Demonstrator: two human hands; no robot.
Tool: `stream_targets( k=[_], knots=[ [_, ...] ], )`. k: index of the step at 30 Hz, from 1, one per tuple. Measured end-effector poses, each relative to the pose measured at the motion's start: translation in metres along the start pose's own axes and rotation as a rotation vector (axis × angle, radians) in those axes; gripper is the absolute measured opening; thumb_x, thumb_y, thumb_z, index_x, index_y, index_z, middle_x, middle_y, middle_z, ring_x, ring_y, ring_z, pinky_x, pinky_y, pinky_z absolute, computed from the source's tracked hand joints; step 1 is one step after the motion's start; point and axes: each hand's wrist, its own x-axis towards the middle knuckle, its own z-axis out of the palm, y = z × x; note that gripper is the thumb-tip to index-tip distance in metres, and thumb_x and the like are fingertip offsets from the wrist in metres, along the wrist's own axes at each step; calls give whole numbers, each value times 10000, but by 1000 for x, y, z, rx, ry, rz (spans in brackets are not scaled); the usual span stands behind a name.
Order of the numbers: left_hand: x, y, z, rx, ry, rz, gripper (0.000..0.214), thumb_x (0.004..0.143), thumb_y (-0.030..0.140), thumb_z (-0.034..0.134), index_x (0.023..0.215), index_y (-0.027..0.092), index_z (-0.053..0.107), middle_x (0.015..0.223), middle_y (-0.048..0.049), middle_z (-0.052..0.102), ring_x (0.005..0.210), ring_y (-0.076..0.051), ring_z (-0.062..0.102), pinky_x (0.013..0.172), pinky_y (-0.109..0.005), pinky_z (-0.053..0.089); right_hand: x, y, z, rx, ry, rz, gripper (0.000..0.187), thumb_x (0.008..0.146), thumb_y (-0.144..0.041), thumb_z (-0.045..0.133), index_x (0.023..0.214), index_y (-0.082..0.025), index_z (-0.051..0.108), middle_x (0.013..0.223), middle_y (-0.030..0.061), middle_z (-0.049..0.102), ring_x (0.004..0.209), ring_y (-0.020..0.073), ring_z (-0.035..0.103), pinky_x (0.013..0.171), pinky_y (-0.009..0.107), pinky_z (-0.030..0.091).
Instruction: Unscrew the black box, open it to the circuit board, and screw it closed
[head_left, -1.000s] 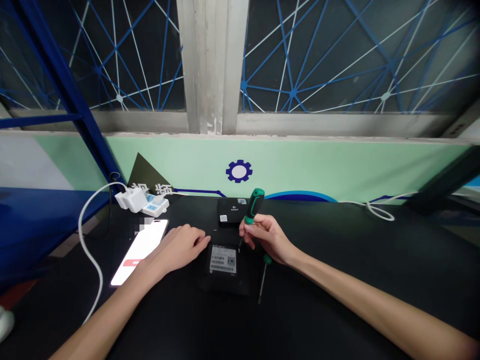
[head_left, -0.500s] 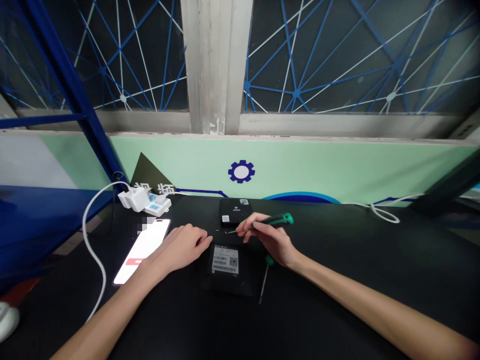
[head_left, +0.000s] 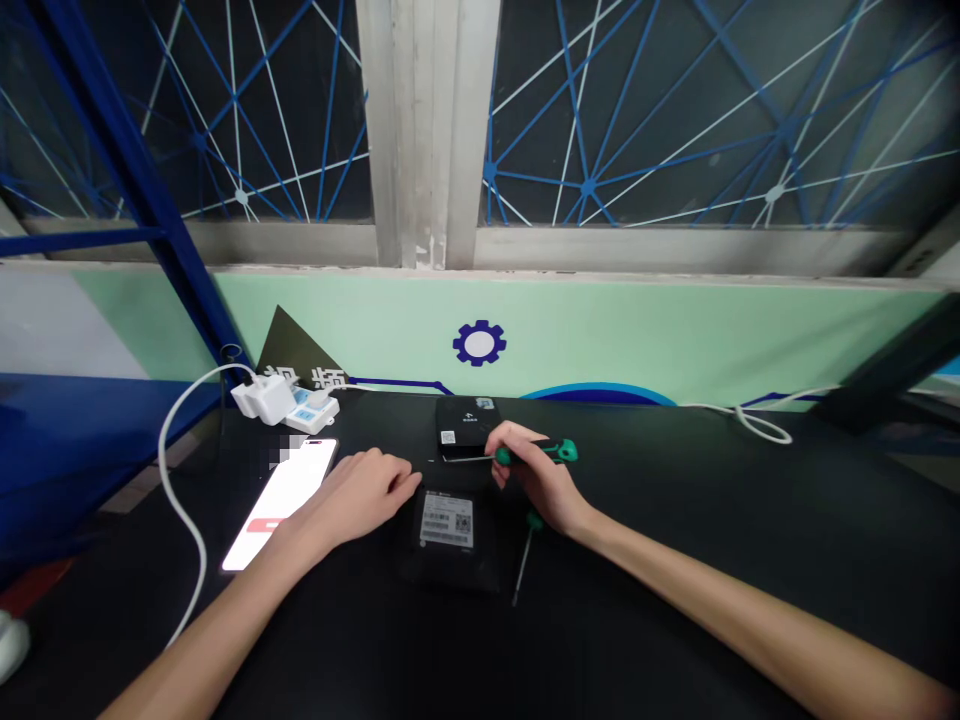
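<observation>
My right hand (head_left: 534, 478) grips a screwdriver (head_left: 564, 451) with a green and black handle. Its thin shaft points left, with the tip just in front of a small black box (head_left: 463, 425). Close to that tip, a tiny screw-like piece (head_left: 431, 461) lies on the table. My left hand (head_left: 367, 492) rests with curled fingers, the thumb side near the upper left corner of a flat black case (head_left: 450, 565). That case carries a white label (head_left: 448, 519) with a printed code. A second green-handled screwdriver (head_left: 523, 568) lies right of the case, below my right hand.
A lit phone (head_left: 281, 505) lies beside my left forearm. Behind it stands a white power strip (head_left: 313, 410) with a plugged-in charger (head_left: 264, 398); a white cable (head_left: 166, 480) loops down from there. Another white cable (head_left: 757, 428) lies at the back right, along the wall.
The screwdriver in my right hand has tipped from slanted to nearly level, and my fingers have shifted on its handle. My left hand stays where it was.
</observation>
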Motion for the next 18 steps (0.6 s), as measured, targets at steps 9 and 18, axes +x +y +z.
stream_targets(
  k=[9,18],
  knots=[
    [0,3,0,-4,-8,-35,516,902,582,499,562,209,388,507,31,497,448,-125,407,491,-274,237,0,-12,5,-204,-44,73,276,906,-443,661,835,-179,623,709,-8,581,583,117,507,545,250,399],
    [-1,3,0,-10,-17,-32,518,910,579,487,564,207,385,510,34,500,451,-120,416,494,-265,238,-2,-11,4,-177,-79,106,279,893,-437,673,809,-173,634,687,-3,602,573,115,516,530,241,412]
  ],
)
